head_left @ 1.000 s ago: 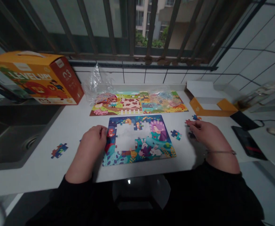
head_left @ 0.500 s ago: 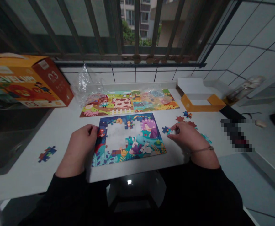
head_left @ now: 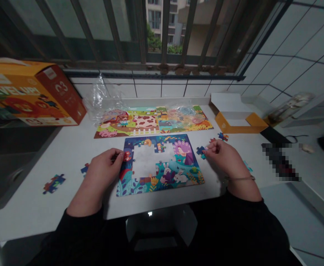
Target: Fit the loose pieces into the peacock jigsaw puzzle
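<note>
A partly filled jigsaw puzzle (head_left: 175, 168) with rabbits and a peacock lies on the counter, its white backing showing through a gap left of centre. My left hand (head_left: 103, 166) is closed, thumb and fingertips at the puzzle's left edge. To the right of the puzzle, my right hand (head_left: 222, 157) pinches the edge of a blue puzzle piece (head_left: 201, 151) low over the counter. Beyond its fingers lie more loose pieces (head_left: 223, 137), partly hidden. Joined pieces (head_left: 53, 183) rest at far left, and another piece (head_left: 84, 169) peeks out beside my left wrist.
Two finished-looking picture boards (head_left: 145, 122) lie behind the puzzle, with clear plastic wrap (head_left: 98, 99) over and beside them. An orange carton (head_left: 26, 92) stands by the sink (head_left: 1, 166) at left. An opened small box (head_left: 239, 123) sits at back right.
The puzzle has slid a little to the right, along with my left hand. My right hand and the blue piece have shifted slightly right, and its fingers now show less of the piece's teal part.
</note>
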Demonstrator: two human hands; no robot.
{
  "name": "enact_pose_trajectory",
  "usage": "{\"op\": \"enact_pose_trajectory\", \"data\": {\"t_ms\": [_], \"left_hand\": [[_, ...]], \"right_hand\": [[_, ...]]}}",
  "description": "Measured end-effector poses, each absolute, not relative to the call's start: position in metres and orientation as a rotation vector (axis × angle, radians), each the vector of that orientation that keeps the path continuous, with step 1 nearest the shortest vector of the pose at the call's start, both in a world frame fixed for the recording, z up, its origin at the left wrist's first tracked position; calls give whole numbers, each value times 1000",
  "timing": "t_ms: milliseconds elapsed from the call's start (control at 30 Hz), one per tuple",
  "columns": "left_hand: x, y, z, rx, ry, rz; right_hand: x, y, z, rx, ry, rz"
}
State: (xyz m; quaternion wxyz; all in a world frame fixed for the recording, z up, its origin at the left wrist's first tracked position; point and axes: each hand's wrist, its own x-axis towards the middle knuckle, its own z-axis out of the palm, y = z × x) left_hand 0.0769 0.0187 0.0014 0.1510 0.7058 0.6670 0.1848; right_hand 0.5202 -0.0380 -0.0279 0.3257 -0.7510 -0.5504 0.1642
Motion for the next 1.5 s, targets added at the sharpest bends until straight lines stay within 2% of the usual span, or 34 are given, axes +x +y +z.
{"op": "enact_pose_trajectory", "data": {"t_ms": [233,567,1167,1367,1500], "left_hand": [[81,18,4,2062,1917,469],[80,20,-1,2129,1851,472],[82,17,2,2165,1814,494],[98,10,17,2370,1633,567],[125,6,22,2441,1455,461]], "right_hand": [[479,-31,-17,-1629,-1311,769],[409,-16,-27,-1495,-1290,1026],[409,-13,-33,-1499,-1308,1027],[408,-15,-30,-1570,-1448,909],[407,-15,-29,-1580,-1540,805]]}}
